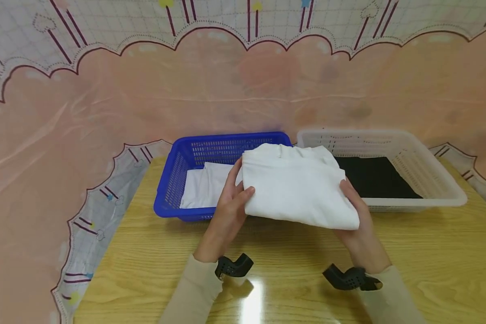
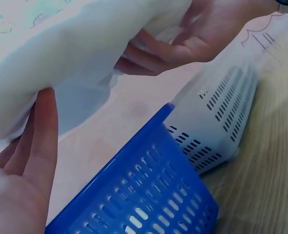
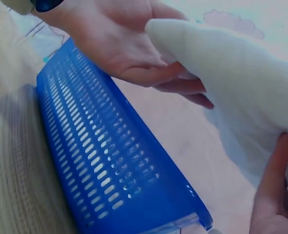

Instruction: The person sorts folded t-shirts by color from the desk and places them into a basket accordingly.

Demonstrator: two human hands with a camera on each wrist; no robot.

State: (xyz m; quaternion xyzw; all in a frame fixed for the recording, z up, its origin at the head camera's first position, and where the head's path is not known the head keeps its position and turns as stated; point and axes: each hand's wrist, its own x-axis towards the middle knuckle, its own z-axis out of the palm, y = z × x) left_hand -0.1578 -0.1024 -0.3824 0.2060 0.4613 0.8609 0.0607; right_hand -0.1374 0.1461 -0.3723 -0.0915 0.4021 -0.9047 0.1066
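Note:
A folded white garment, its kind not shown, hangs above the table between my two hands. My left hand grips its left side, thumb on the front face and fingers behind. At the opposite side my right hand holds the edge, thumb along the front and the other fingers underneath. From below, the left wrist view shows fingers pressed to the underside of the cloth. The blue basket stands behind my left hand, with folded white cloth inside. Black folded cloth lies in the white basket behind my right hand.
Both baskets stand side by side at the back of the wooden table. A patterned peach curtain hangs right behind them and runs down the table's left side. The garment overlaps the inner ends of both baskets in the head view.

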